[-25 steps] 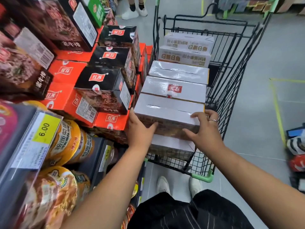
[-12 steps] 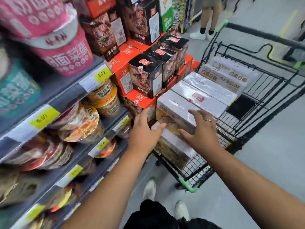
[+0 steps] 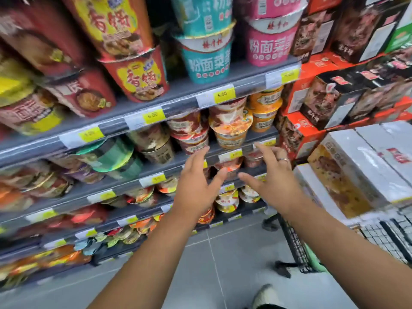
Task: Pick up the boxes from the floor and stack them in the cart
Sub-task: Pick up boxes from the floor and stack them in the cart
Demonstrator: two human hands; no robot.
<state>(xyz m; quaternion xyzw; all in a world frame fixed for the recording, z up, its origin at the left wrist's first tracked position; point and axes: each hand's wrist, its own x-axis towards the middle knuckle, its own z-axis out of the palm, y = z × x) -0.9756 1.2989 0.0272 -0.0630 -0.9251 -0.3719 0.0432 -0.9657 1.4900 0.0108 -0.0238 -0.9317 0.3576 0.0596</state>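
White-topped boxes [image 3: 365, 166] with printed food pictures on their sides lie stacked in the black wire cart [image 3: 294, 248] at the right edge. My left hand [image 3: 196, 188] and my right hand [image 3: 274, 181] hang in the air in front of the shelves, left of the cart. Both have spread, relaxed fingers and hold nothing. A ring shows on my right hand. No box on the floor is in view.
Grey shelves [image 3: 156, 101] full of instant noodle cups with yellow price tags fill the left and middle. Orange and black boxes [image 3: 323, 101] are piled at the upper right, beside the cart. Grey tiled floor [image 3: 223, 264] lies below, with my shoe [image 3: 265, 295] at the bottom.
Both hands have let go of the white box in the cart and lifted away. The view has swung left, from the cart to the noodle shelves.
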